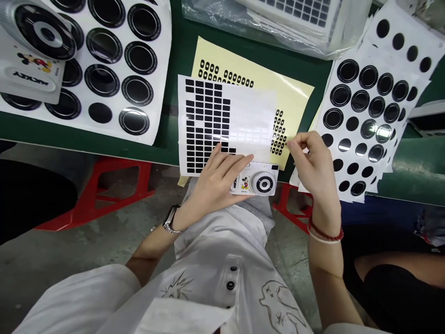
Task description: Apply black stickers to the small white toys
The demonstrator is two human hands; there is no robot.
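My left hand (217,178) grips a small white camera (254,181) with a Mickey Mouse print and a round silver-and-black lens. The hand rests on the lower edge of a white sheet of black rectangular stickers (205,116), partly covered by translucent film. My right hand (313,167) hangs just right of the camera, thumb and forefinger pinched together with nothing visible between them. Its fingertips are close to a yellow backing sheet (295,102) carrying small black rounded stickers.
White sheets of round black stickers lie at left (155,88) and right (361,106) on the green workbench (83,134). A second camera (45,35) sits top left, and plastic-wrapped sheets (295,18) lie at the top. Red stool legs (97,195) stand on the concrete floor.
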